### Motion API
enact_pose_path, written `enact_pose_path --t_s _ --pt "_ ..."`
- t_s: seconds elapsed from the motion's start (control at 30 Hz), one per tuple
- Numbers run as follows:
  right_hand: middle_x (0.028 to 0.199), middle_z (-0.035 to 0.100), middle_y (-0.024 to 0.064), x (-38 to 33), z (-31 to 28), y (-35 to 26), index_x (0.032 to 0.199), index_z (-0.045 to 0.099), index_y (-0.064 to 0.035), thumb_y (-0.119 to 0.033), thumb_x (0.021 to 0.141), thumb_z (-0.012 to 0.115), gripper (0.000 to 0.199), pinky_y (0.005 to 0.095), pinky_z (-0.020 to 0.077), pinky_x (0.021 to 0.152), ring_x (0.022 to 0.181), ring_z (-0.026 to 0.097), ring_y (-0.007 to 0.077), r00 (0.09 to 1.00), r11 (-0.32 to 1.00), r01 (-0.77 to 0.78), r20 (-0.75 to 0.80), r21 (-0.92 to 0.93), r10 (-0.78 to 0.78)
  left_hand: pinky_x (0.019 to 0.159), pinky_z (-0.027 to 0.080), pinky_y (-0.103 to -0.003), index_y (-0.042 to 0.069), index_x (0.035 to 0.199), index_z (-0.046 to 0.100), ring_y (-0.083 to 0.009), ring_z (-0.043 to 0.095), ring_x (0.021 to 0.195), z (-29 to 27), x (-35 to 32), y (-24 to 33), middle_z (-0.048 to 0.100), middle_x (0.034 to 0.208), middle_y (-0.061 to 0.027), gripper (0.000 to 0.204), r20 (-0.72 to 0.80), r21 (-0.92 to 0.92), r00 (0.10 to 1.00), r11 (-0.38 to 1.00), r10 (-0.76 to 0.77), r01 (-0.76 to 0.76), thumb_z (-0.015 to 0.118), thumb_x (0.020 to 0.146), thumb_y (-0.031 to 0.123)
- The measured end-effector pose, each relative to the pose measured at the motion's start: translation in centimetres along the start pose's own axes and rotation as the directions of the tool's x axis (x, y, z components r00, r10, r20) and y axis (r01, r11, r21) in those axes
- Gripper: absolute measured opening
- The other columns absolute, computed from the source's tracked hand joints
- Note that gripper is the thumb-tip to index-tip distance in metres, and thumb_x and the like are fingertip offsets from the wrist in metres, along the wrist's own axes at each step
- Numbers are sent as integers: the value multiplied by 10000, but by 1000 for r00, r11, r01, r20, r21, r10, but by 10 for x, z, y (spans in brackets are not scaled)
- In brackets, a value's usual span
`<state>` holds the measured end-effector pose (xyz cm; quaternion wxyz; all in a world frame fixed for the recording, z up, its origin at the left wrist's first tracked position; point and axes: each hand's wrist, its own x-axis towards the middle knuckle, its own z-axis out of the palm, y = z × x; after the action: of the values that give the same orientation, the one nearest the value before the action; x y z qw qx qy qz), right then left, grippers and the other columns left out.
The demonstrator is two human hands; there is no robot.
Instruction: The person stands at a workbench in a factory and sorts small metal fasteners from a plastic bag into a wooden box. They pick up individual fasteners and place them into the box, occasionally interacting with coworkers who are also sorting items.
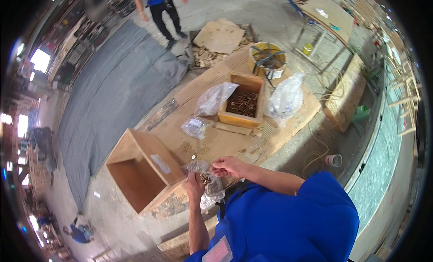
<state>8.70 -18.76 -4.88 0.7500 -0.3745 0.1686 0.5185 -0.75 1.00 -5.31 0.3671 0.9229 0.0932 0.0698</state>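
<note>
Head view: a clear plastic bag (212, 196) is held on the near side of the wooden box (239, 120), somewhat to the left of it, and its long axis is slanted from a far-left end, nearest the box, back toward the wearer's body and slightly to the right; which end is the mouth cannot be told. The film is thin, crumpled and shiny, and small brass-coloured pieces (206, 178) are seen bunched about its middle, too small for their shape to be made out. Its left side is gripped by the left hand (195, 186), whose fingers are closed on the film, and the left forearm is raised steeply toward the box. From the right, the right forearm is laid nearly level across the front of the body, and the fingertips of the right hand (227, 166) are gathered close together just beside the bag, on the side toward the box; whether anything is pinched there cannot be told. The box is partly filled with dark screws (243, 103) and is flanked by a white-looking bag (215, 98) on its left and a larger crumpled bag (287, 99) on its right. Loose bits (195, 148) are scattered toward its near left, past which a wooden crate (155, 151) is tipped on its side. Beyond the box, a yellow bucket (255, 56) is placed.
</note>
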Motion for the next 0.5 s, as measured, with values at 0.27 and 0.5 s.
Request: enact_pose_path --t_s 0.27,0.5 --pt "983 693 55 13 16 28 1086 637 -41 -124 962 610 152 285 583 750 808 673 140 999 1000 -6 -33 -3 6 659 510 -355 -19 898 630 -222 659 731 9 8 50 664 772 -153 162 -71 -390 917 857 -393 337 564 919 127" --pt "933 688 30 21 19 35 1064 672 -44 -150 938 657 165 257 559 710 756 648 123 981 994 109 -156 -30 -112 613 483 -353 -19 956 634 -205 606 655 7 -6 50 641 734 -144 169 -128 -381 919 874 -372 301 577 930 138"
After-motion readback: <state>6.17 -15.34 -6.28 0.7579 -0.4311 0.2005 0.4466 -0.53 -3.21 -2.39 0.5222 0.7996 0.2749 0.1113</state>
